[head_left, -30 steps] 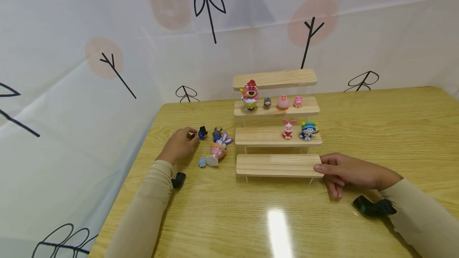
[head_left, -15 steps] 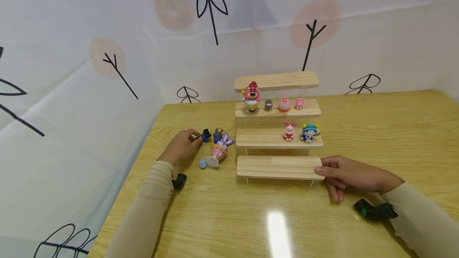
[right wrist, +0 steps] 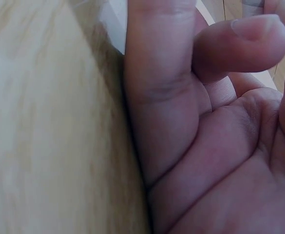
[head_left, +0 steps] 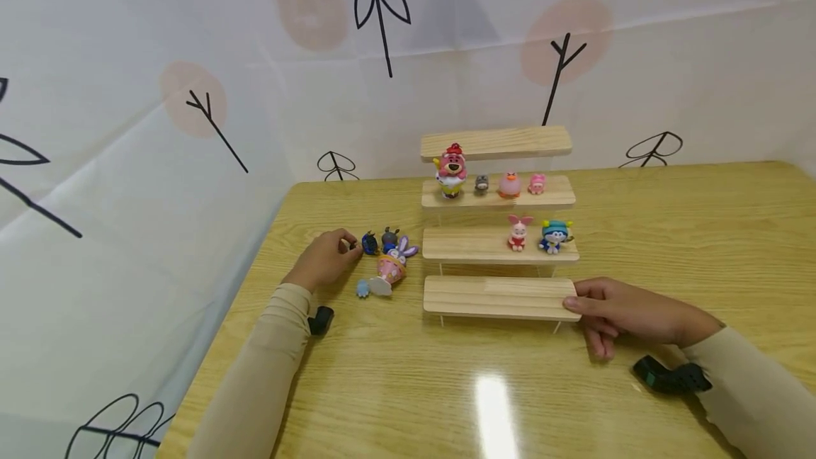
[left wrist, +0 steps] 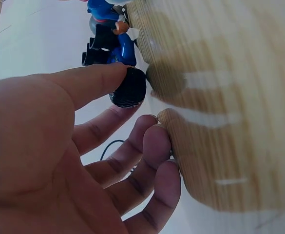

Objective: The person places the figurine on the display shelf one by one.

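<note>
My left hand is at the left of the table, thumb and index finger pinching a small blue and black figurine. In the left wrist view, the figurine's rounded black end sits between those two fingertips, the other fingers loosely bent. Right beside it lie a grey and blue figurine, a rabbit figurine in a pink dotted egg cup, and a tiny light-blue figurine. My right hand grips the right end of the lowest step of a wooden display stand, thumb on top.
On the stand's third step up are a pink bear figurine, a small grey one, a pink duck and a small pink one. The step below bears a piglet figurine and a blue-hatted figurine. A patterned cloth hangs behind.
The blue and black figurine has turned and tilted in my left fingers, moving slightly right. My right hand keeps its hold on the stand's lowest step.
</note>
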The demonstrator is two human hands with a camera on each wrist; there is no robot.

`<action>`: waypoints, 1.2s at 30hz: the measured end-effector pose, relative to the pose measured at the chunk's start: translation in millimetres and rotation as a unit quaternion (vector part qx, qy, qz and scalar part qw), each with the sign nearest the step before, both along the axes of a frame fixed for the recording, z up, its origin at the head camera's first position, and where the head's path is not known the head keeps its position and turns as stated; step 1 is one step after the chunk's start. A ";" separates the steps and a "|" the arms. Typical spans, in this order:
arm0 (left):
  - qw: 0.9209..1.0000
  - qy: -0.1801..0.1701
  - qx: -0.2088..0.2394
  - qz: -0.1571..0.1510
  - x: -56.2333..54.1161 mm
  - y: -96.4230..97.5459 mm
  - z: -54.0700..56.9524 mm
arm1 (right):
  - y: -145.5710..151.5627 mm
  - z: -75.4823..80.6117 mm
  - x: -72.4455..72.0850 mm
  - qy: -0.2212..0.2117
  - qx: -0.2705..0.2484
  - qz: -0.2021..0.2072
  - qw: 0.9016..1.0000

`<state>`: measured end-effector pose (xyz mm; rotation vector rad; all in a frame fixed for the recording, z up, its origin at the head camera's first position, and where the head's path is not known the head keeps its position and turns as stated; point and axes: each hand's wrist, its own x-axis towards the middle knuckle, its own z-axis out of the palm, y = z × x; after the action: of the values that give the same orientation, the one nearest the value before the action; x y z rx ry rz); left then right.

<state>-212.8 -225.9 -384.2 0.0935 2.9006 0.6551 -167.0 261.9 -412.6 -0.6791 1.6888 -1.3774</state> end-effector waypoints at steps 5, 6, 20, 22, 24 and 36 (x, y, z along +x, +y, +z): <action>1.000 -0.002 0.020 -0.003 -0.3 -1.0 -1.5 | -0.4 -0.8 1.2 0.000 -0.001 0.000 1.000; 1.000 -0.002 0.028 -0.002 -0.6 -1.2 -1.8 | -0.4 -0.9 1.1 0.000 -0.002 0.000 1.000; 0.995 0.027 0.094 0.002 -3.1 0.4 -3.9 | -1.2 -2.2 0.7 -0.001 0.002 0.001 1.000; 0.994 0.039 0.100 0.004 -2.5 1.7 -1.9 | -1.2 -1.4 -0.1 0.002 0.002 0.000 1.000; 0.993 0.051 0.103 0.006 -1.6 3.2 0.1 | -1.7 -0.4 -1.1 0.007 0.006 0.000 1.000; 0.983 0.119 0.141 0.005 1.3 16.3 10.2 | 0.5 -1.3 0.1 0.007 0.008 -0.002 1.000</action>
<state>-211.5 -209.6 -374.0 0.2053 3.0094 1.1258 -166.9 262.4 -413.9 -0.6776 1.7106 -1.3641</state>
